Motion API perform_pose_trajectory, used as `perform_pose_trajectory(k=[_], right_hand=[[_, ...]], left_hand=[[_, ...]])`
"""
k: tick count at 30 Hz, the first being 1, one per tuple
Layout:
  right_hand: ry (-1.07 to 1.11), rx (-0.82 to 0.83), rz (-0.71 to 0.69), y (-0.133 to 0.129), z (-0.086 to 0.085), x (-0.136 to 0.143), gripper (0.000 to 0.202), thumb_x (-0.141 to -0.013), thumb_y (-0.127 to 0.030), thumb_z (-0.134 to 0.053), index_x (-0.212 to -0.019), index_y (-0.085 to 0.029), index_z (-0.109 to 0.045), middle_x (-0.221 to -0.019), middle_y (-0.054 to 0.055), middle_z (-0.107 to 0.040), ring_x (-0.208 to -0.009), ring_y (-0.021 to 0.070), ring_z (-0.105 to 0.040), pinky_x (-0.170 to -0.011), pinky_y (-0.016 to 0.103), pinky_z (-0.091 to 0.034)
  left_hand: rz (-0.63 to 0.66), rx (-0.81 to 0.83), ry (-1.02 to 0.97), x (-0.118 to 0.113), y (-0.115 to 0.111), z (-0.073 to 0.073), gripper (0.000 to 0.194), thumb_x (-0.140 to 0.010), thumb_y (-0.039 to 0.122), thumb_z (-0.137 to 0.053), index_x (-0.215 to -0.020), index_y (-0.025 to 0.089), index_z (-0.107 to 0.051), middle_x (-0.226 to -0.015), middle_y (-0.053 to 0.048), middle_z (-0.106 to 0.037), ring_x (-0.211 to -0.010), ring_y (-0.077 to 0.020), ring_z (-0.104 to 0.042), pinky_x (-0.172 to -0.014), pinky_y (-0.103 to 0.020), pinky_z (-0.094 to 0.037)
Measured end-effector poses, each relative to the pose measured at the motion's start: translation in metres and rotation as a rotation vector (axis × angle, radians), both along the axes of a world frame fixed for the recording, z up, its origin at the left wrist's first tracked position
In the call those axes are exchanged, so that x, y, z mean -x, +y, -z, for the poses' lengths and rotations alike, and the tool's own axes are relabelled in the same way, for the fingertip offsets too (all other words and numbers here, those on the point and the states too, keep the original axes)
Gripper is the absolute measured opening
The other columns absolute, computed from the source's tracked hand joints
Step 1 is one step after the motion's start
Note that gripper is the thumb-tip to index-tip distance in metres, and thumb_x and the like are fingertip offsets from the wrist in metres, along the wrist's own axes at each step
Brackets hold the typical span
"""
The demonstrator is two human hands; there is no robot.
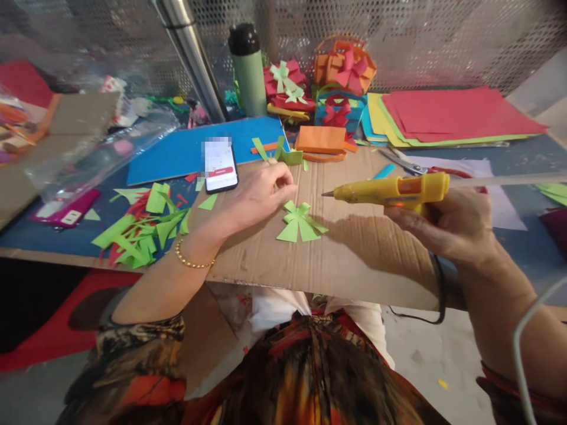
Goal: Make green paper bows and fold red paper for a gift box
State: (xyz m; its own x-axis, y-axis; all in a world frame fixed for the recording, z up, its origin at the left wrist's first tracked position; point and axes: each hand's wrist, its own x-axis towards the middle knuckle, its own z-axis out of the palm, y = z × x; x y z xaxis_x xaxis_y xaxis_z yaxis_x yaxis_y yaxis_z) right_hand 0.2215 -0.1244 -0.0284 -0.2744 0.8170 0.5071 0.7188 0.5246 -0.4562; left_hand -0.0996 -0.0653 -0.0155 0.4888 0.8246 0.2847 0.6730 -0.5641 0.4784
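Surface: ridged brown cardboard (266, 260) over a blue tabletop (26, 233); perforated panel (283, 35) at twelve o'clock.
Green bow (301, 224): on the cardboard near the left hand (266, 189), at its four o'clock; eight o'clock from the nozzle (328, 193) of the yellow glue gun (376, 192).
Left hand: loosely curled; whether it pinches anything, one cannot tell.
Right hand (460, 218): wrapped round the plastic glue gun.
Bow's make: creased paper, looped top, flared tails.

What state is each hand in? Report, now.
Left hand: loosely curled near the bow; can't tell if it holds anything.
Right hand: closed, holding the glue gun.
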Motion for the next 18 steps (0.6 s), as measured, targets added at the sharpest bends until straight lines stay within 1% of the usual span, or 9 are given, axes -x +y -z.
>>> perform_pose_trajectory(k=[2, 4, 6, 8, 10, 12, 15, 17, 18], right_hand=[[0.028, -0.043, 0.01, 0.002, -0.002, 0.0, 0.05, -0.095, -0.071, -0.061, -0.099, -0.024, -0.08, -0.054, -0.003, -0.046, -0.047, 0.0133, -0.038, -0.047, 0.031, -0.029], [0.056, -0.073, -0.022, 0.004, -0.004, 0.001, 0.043, -0.095, -0.063, -0.066, -0.099, -0.022, -0.079, -0.057, -0.003, -0.051, -0.047, 0.0116, -0.039, -0.047, 0.03, -0.031], [0.073, -0.099, -0.078, 0.006, -0.006, 0.002, 0.035, -0.094, -0.054, -0.07, -0.095, -0.019, -0.078, -0.054, -0.005, -0.045, -0.045, 0.0092, -0.034, -0.045, 0.028, -0.029], [0.084, -0.127, -0.108, 0.007, -0.008, 0.003, 0.029, -0.093, -0.048, -0.071, -0.092, -0.019, -0.077, -0.052, -0.008, -0.039, -0.044, 0.008, -0.03, -0.044, 0.027, -0.026], [0.092, -0.142, -0.094, 0.007, -0.009, 0.003, 0.027, -0.093, -0.046, -0.071, -0.094, -0.019, -0.077, -0.054, -0.008, -0.04, -0.045, 0.0082, -0.03, -0.045, 0.027, -0.026], [0.102, -0.138, -0.074, 0.006, -0.011, 0.003, 0.028, -0.093, -0.046, -0.07, -0.091, -0.019, -0.075, -0.056, -0.007, -0.042, -0.047, 0.0087, -0.031, -0.047, 0.028, -0.027], [0.115, -0.116, -0.057, 0.003, -0.013, 0.003, 0.029, -0.093, -0.047, -0.068, -0.083, -0.02, -0.07, -0.055, -0.006, -0.04, -0.048, 0.0091, -0.032, -0.047, 0.028, -0.026], [0.119, -0.113, -0.064, 0.002, -0.016, 0.004, 0.029, -0.092, -0.046, -0.067, -0.08, -0.02, -0.066, -0.055, -0.006, -0.039, -0.048, 0.0086, -0.031, -0.047, 0.028, -0.025], [0.123, -0.117, -0.068, 0.002, -0.017, 0.004, 0.029, -0.091, -0.046, -0.067, -0.077, -0.02, -0.064, -0.054, -0.006, -0.038, -0.047, 0.0083, -0.03, -0.047, 0.028, -0.024]], left_hand=[[0.031, -0.156, -0.026, -0.001, -0.009, -0.007, 0.009, -0.097, 0.021, -0.059, -0.089, 0.02, -0.064, -0.09, -0.003, -0.065, -0.084, -0.0182, -0.06, -0.081, -0.034, -0.049], [0.058, -0.224, -0.021, -0.001, -0.024, -0.015, 0.011, -0.101, 0.023, -0.057, -0.093, 0.02, -0.064, -0.094, -0.004, -0.066, -0.085, -0.0184, -0.061, -0.081, -0.035, -0.051], [0.05, -0.278, 0.007, -0.002, -0.044, -0.021, 0.013, -0.103, 0.022, -0.055, -0.095, 0.021, -0.065, -0.098, -0.005, -0.069, -0.088, -0.0191, -0.064, -0.082, -0.036, -0.053], [0.039, -0.348, 0.042, -0.003, -0.063, -0.021, 0.013, -0.105, 0.021, -0.055, -0.098, 0.021, -0.066, -0.098, -0.005, -0.071, -0.089, -0.0193, -0.067, -0.082, -0.036, -0.054], [0.053, -0.421, 0.108, -0.008, -0.079, -0.013, 0.012, -0.106, 0.021, -0.056, -0.098, 0.021, -0.066, -0.094, -0.005, -0.071, -0.087, -0.0194, -0.068, -0.08, -0.035, -0.054], [0.053, -0.489, 0.183, -0.015, -0.088, -0.001, 0.015, -0.106, 0.02, -0.056, -0.094, 0.02, -0.064, -0.09, -0.006, -0.07, -0.084, -0.0205, -0.068, -0.078, -0.036, -0.054], [0.003, -0.562, 0.261, -0.03, -0.093, 0.017, 0.016, -0.105, 0.019, -0.056, -0.09, 0.018, -0.061, -0.089, -0.009, -0.07, -0.085, -0.0244, -0.068, -0.077, -0.038, -0.052], [-0.027, -0.569, 0.295, -0.038, -0.092, 0.023, 0.01, -0.103, 0.02, -0.06, -0.094, 0.016, -0.061, -0.094, -0.012, -0.071, -0.088, -0.0272, -0.069, -0.078, -0.039, -0.052], [-0.039, -0.559, 0.312, -0.041, -0.091, 0.024, 0.007, -0.103, 0.021, -0.062, -0.1, 0.015, -0.061, -0.099, -0.014, -0.071, -0.09, -0.0283, -0.069, -0.079, -0.04, -0.052]])
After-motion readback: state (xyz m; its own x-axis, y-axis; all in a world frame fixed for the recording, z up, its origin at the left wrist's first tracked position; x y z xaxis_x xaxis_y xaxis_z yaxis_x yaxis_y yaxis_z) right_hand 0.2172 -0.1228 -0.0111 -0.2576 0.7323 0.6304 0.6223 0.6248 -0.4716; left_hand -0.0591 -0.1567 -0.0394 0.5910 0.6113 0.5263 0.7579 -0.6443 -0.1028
